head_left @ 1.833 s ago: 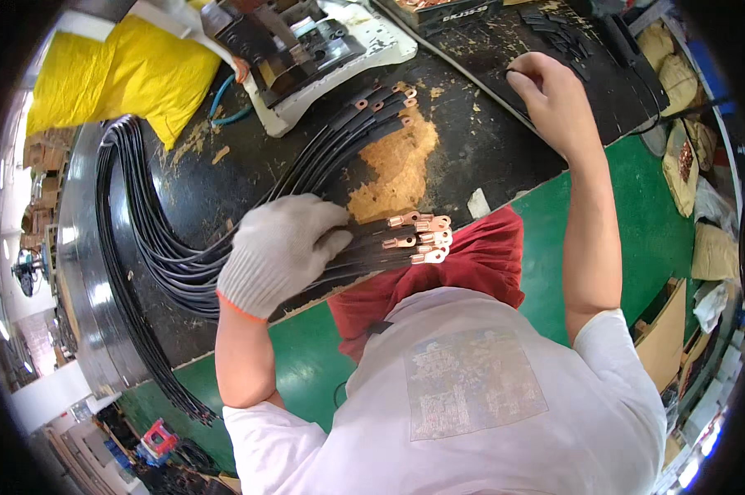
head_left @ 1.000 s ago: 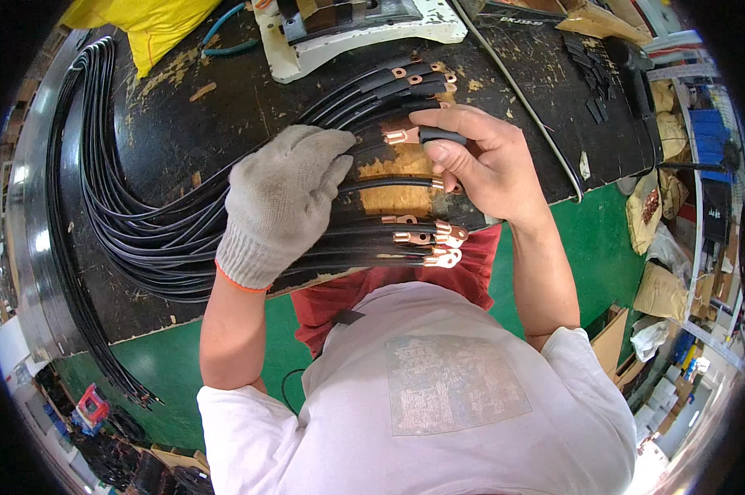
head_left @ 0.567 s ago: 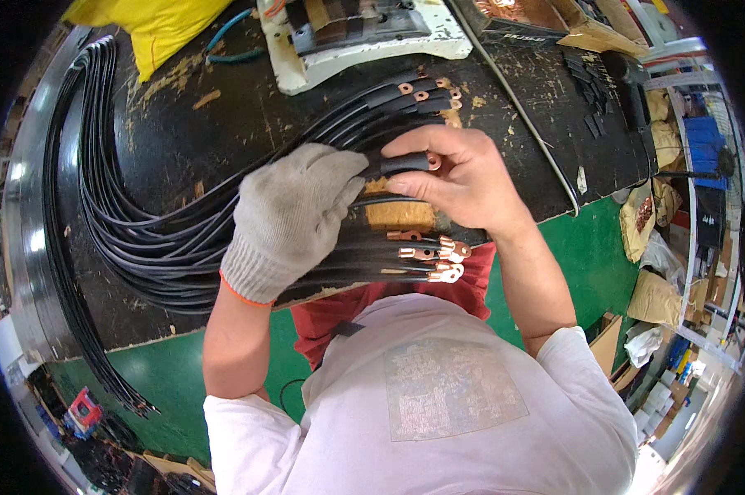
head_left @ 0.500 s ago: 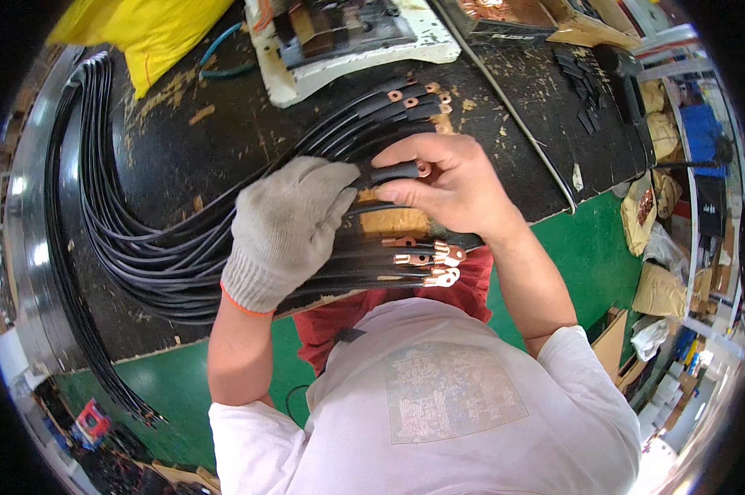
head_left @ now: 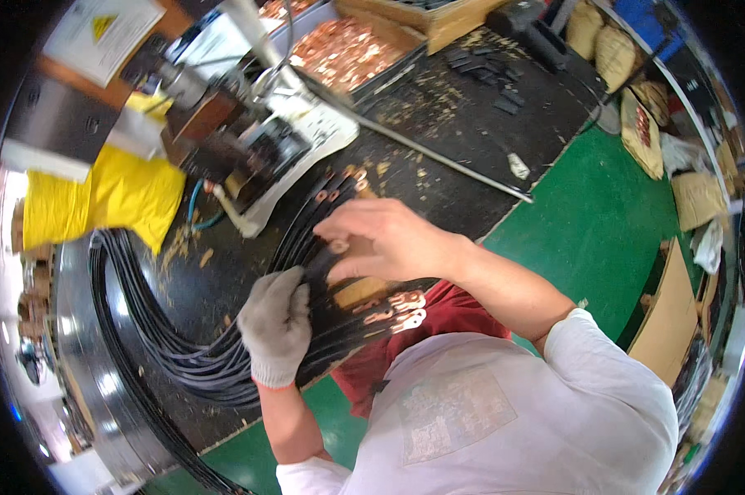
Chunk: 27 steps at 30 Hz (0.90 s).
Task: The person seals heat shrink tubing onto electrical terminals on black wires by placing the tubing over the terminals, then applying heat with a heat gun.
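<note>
Right hand (head_left: 401,243) spread wider, scuffed black bench (head_left: 199,289), green floor (head_left: 570,198)

A white sheet with a yellow warning triangle (head_left: 100,37) showed at the upper left, above crumpled bright yellow sheeting (head_left: 137,194). Beside the sheeting, a dark metal bench machine (head_left: 224,140) stood on a chipped white base (head_left: 319,128), a thin blue hose (head_left: 195,206) curving near it on the scuffed black desk (head_left: 174,289). A slender grey rod (head_left: 447,161) slanted toward the desk's right edge. Beyond lay smooth green floor (head_left: 570,190), bulging tan sacks (head_left: 612,62) and a flat tan panel (head_left: 665,305), tilted.
</note>
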Motion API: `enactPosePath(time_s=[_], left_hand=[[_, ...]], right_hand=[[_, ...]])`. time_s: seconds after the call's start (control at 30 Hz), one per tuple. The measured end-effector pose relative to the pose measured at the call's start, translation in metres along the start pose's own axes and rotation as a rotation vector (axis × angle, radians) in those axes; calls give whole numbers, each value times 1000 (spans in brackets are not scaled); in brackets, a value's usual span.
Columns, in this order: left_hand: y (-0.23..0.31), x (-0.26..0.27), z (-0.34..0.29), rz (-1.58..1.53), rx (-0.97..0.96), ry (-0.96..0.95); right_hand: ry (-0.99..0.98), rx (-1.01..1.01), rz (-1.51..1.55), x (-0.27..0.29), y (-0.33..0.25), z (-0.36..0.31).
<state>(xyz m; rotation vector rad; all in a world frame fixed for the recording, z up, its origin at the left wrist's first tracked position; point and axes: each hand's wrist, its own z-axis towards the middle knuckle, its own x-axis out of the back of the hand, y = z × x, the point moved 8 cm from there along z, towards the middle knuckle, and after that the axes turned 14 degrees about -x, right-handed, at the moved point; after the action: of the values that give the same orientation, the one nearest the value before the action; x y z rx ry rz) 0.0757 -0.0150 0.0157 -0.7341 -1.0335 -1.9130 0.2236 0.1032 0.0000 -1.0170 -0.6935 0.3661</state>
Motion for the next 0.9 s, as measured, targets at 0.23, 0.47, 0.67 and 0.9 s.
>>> enactPosePath(time_s=[0.23,0.47,0.67,0.9], left_hand=[[-7,39,26,278,-27,237],[-7,5,28,243,-25,3],[32,-22,24,141,-113,-429],[19,-36,20,210,-85,-304]], right_hand=[[693,-476,-791,228,72,-30],[489,-668,-1042,266,133,-37],[590,-533,-957,244,114,-35],[250,-363,-137,115,25,-35]])
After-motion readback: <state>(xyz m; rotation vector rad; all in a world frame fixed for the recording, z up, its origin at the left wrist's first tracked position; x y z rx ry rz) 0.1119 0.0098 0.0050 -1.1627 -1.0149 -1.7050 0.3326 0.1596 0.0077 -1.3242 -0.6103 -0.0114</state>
